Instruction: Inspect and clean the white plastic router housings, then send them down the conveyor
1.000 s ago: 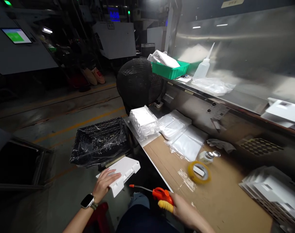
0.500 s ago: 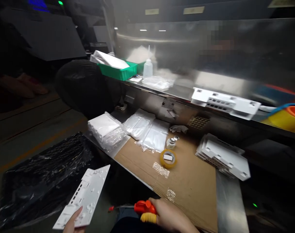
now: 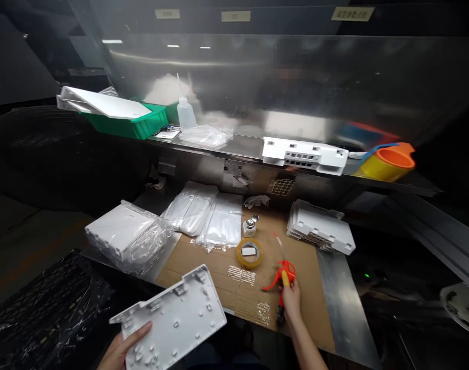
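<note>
Fingers of the left hand [image 3: 123, 348] curl over the near left corner of a white plastic cover [image 3: 173, 322], holding it tilted with its ribbed inner face up, out over the table's front edge. The right hand [image 3: 292, 302] is closed around an orange air gun [image 3: 282, 273], its thin nozzle pointing to 12 o'clock above the cardboard sheet [image 3: 296, 318]. At 10 o'clock from the gun lies a tape roll [image 3: 249, 253], a small bottle [image 3: 250, 227] just beyond it. A stack of white covers [image 3: 321, 234] sits at 1 o'clock, and clear bags [image 3: 209, 218] at 11 o'clock.
</note>
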A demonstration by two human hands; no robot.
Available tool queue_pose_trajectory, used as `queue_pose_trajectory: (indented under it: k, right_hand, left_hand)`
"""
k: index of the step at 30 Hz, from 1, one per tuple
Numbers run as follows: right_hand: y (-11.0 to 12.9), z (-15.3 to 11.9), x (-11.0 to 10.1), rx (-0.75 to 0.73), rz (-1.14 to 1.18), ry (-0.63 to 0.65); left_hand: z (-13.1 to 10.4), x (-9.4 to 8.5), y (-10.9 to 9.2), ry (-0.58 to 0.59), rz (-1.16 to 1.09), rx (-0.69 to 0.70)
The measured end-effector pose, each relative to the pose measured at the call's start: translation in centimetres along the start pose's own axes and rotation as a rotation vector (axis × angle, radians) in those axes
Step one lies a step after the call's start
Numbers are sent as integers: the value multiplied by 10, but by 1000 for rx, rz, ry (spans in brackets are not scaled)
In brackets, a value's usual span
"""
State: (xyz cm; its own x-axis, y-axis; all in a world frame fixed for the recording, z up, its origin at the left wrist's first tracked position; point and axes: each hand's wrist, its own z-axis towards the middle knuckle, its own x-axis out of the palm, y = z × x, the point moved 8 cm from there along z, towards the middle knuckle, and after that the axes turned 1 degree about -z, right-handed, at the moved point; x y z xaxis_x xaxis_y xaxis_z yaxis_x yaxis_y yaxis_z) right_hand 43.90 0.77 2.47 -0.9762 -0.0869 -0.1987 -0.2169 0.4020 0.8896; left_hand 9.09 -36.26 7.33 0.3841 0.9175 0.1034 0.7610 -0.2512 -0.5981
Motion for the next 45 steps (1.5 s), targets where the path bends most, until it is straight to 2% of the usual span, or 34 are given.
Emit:
queue_pose_trajectory:
  k: [3,5,9,11,13,16,18,20,23,27,32,36,40,42,45]
  right_hand:
    - [15,6,11,-48,47,-74]
    - [25,-9,24,-70,98,-5]
    - [32,-74,59,4,277,279]
    - [32,-106,72,65,410,346]
    - [32,-127,76,100,555,333]
    - [26,-144,74,132,734,263]
    - [18,-156,74,158,814,233]
    - [8,-169,76,186,874,211]
    - [-4,-188,79,216,937,167]
    - [-14,-198,73,208,985,94]
    - [-18,-194,57,187,987,41]
    - [-16,-184,42,158,969,-20]
    - [-9,-165,32,127,960,-72]
    - [-2,-150,38,107,958,-47]
    - [12,-125,72,114,931,97]
  left_hand:
    - [10,62,-22,278,144,-36]
    - [19,99,-38,403,262,5]
    - [49,158,-57,583,557,51]
    - [73,184,-70,625,718,119]
    - [100,216,-90,639,875,251]
    - [135,273,-120,606,1100,519]
    - [144,310,-128,634,1254,711]
    - [147,335,-126,711,1373,856]
    - [151,346,-122,768,1500,971]
    - [169,346,-135,679,1578,980]
    - [191,357,-152,684,1526,746]
    - [197,362,-156,753,1308,522]
    - [192,361,-154,802,1123,474]
    - [185,362,-145,838,1062,476]
    - [162,361,-123,934,987,497]
